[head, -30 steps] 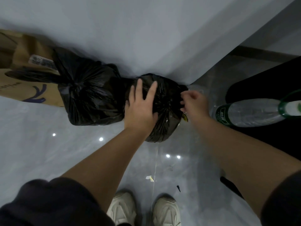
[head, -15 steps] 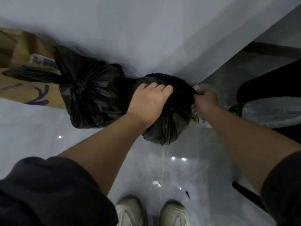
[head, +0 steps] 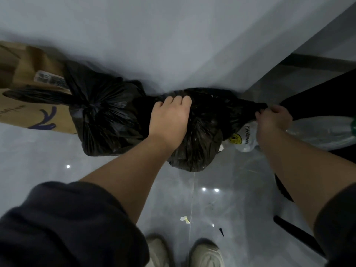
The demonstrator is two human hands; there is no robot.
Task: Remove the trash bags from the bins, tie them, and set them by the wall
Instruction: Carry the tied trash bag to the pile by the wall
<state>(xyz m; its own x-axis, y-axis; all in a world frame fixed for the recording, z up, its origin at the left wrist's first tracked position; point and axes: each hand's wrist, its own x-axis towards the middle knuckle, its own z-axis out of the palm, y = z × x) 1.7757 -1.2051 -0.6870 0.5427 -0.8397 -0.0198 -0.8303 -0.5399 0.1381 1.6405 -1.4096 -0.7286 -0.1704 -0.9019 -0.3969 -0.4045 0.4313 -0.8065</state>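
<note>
1. The pale grey wall (head: 173, 35) is filling the frame from 10 to 1 o'clock, meeting the glossy grey tiled floor (head: 48, 170) along the line where the bags are lying.
2. A brown cardboard box (head: 25, 105) with a printed label is lying at 9 o'clock against the wall; its contents are not showing.
3. A knotted black plastic trash bag (head: 107, 120) is sitting at 10 o'clock, touching the box, full and already closed at its gathered neck.
4. A second, rounder black plastic trash bag (head: 204, 135) is resting at the centre, against the wall and touching the first bag. It is bulging, but what is inside is hidden.
5. The left hand (head: 169, 120) is pressing down on top of this bag, fingers curled over it in a loose grip.
6. The right hand (head: 273, 122) at 3 o'clock is pinching a stretched tail of the black film, its grip closed tightly on it.
7. A thin white printed plastic bag (head: 244, 137) is lying just under that wrist, beside a clear plastic bottle (head: 319, 132).
8. Risk, as I judge it: the taut film could tear under the pull, or the tail could slip free, leaving the bag's neck loose and its contents spilling near the beige shoes (head: 206, 253).
</note>
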